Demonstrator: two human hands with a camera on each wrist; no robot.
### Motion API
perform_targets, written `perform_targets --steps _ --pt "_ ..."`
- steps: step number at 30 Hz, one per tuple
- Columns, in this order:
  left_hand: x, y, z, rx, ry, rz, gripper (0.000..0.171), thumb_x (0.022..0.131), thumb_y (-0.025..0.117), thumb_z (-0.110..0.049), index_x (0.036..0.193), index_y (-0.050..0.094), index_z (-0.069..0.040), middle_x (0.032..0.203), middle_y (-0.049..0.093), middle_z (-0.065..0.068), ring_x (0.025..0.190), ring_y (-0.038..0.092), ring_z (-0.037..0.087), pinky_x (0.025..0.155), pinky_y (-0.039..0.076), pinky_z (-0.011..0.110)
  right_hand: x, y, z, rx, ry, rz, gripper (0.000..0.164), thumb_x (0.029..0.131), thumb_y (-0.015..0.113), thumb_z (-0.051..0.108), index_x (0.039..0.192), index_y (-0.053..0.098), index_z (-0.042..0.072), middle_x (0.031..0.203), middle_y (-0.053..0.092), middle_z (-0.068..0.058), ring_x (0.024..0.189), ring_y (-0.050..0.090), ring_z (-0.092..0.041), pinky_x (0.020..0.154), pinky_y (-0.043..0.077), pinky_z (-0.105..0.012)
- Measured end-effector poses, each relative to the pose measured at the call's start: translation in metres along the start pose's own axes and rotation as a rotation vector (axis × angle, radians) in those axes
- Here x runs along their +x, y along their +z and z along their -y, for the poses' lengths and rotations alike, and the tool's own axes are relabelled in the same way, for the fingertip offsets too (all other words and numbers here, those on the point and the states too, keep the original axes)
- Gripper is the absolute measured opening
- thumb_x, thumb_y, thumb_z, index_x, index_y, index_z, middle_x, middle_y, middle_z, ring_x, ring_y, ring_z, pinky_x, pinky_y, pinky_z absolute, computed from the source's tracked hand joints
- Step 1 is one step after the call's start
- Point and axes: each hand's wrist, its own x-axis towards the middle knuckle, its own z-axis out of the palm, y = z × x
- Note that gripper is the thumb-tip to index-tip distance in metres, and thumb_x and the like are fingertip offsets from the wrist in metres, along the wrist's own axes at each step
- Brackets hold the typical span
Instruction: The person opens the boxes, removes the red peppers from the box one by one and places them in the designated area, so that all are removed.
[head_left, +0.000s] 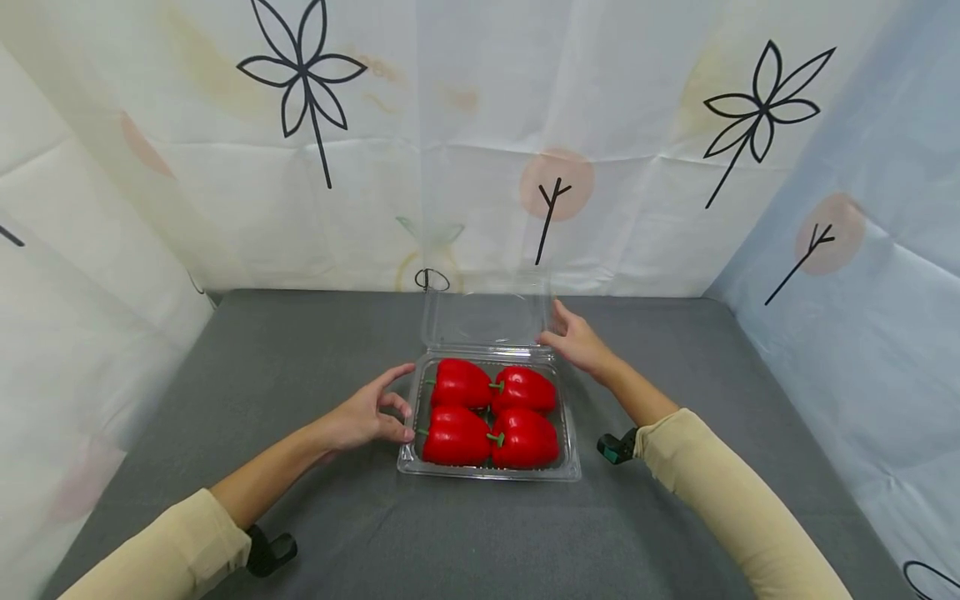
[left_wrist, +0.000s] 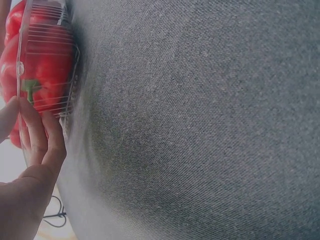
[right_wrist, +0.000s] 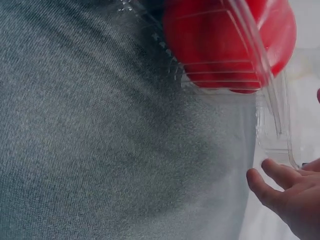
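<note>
A clear plastic clamshell container lies on the grey table with its hinged lid raised at the back. Several red bell peppers with green stems fill the base in rows. My left hand is at the container's left side; the left wrist view shows its thumb and fingers pinching the rim beside a pepper. At the lid's right edge, my right hand holds it between thumb and fingers. In the right wrist view, two fingertips extend below the lid's corner, and the actual contact is partly hidden.
Grey cloth covers the table. A white curtain with drawn leaves and trees hangs behind the table and along both sides. Dark straps are on both wrists, at the beige sleeves.
</note>
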Motion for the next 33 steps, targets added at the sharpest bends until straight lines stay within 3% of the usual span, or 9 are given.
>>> perform_targets --steps 4,11,17,23,29,33 --pt "0.0 0.0 0.0 -0.003 -0.002 0.004 0.097 0.085 0.075 -0.001 0.158 0.012 -0.013 0.097 0.057 0.012 0.077 0.066 0.027 0.081 0.052 0.033 0.0 0.001 0.0 -0.042 0.053 0.04 0.086 0.095 0.058 0.018 0.157 0.002 -0.004 0.161 0.015 -0.026 0.144 0.03 -0.039 0.111 0.032 -0.051" --pt "-0.001 0.001 0.0 -0.01 -0.01 0.007 0.098 0.085 0.075 -0.002 0.158 0.011 -0.013 0.097 0.057 0.013 0.079 0.066 0.031 0.081 0.051 0.034 -0.001 0.0 -0.002 -0.168 0.114 0.11 0.082 0.097 0.055 0.029 0.156 0.009 -0.005 0.162 0.014 -0.023 0.148 0.017 -0.038 0.116 0.022 -0.053" --pt "-0.001 0.0 0.0 -0.005 -0.016 0.01 0.099 0.086 0.076 -0.004 0.158 0.011 -0.015 0.098 0.057 0.014 0.081 0.065 0.037 0.082 0.051 0.034 0.001 0.0 -0.01 -0.189 0.1 0.14 0.082 0.098 0.055 0.028 0.156 0.009 -0.007 0.162 0.012 -0.023 0.149 0.015 -0.038 0.115 0.022 -0.055" --pt "-0.002 0.001 0.0 -0.018 -0.001 0.015 0.099 0.085 0.076 -0.003 0.158 0.009 -0.014 0.1 0.058 0.014 0.079 0.067 0.031 0.083 0.051 0.034 0.002 0.0 -0.013 -0.181 0.084 0.133 0.084 0.097 0.056 0.03 0.156 0.009 -0.005 0.163 0.013 -0.022 0.149 0.015 -0.038 0.115 0.022 -0.055" --pt "-0.002 0.003 -0.001 -0.027 0.018 0.026 0.101 0.085 0.076 -0.003 0.158 0.006 -0.012 0.098 0.058 0.012 0.078 0.068 0.025 0.082 0.052 0.033 0.003 -0.002 -0.017 -0.159 0.041 0.121 0.08 0.098 0.057 0.027 0.157 0.012 -0.003 0.161 0.018 -0.023 0.143 0.031 -0.039 0.112 0.03 -0.052" --pt "-0.002 0.003 0.0 -0.023 0.017 0.019 0.101 0.085 0.076 -0.004 0.158 0.006 -0.012 0.098 0.058 0.012 0.077 0.068 0.025 0.082 0.053 0.032 0.001 -0.006 -0.017 -0.221 0.017 0.118 0.081 0.098 0.057 0.031 0.157 0.013 -0.002 0.159 0.022 -0.027 0.141 0.035 -0.042 0.11 0.033 -0.055"
